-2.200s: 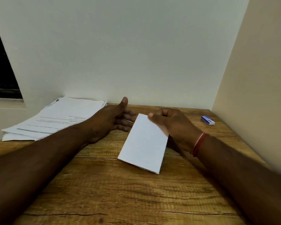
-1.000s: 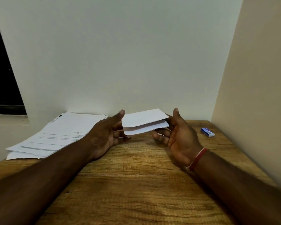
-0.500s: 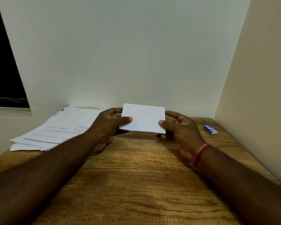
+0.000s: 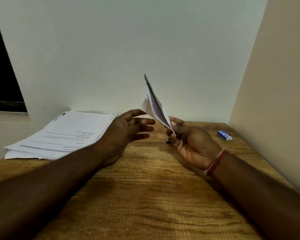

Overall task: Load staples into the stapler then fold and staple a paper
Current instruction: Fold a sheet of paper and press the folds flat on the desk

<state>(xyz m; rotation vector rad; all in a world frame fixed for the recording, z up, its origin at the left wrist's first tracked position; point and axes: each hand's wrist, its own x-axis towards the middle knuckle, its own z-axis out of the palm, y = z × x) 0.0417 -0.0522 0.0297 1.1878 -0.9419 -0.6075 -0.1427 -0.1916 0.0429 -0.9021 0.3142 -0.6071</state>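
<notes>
My right hand (image 4: 189, 141) pinches the lower corner of the folded white paper (image 4: 154, 104), which stands nearly on edge above the table, its layers fanned slightly apart. A small dark thing (image 4: 168, 140) peeks out under the right fingers; what it is cannot be told. My left hand (image 4: 128, 129) hovers just left of the paper with fingers spread, its thumb tip close to the paper's lower edge. A small blue and white staple box (image 4: 224, 135) lies at the table's far right. The stapler is not clearly visible.
A stack of printed sheets (image 4: 62, 134) lies at the far left of the wooden table (image 4: 145, 196). Walls close the table at the back and on the right. A dark window opening (image 4: 2, 80) is at the left.
Half a second ago both hands held the folded paper flat and facing me. Now the left hand has let go and the right hand has turned the paper up on edge.
</notes>
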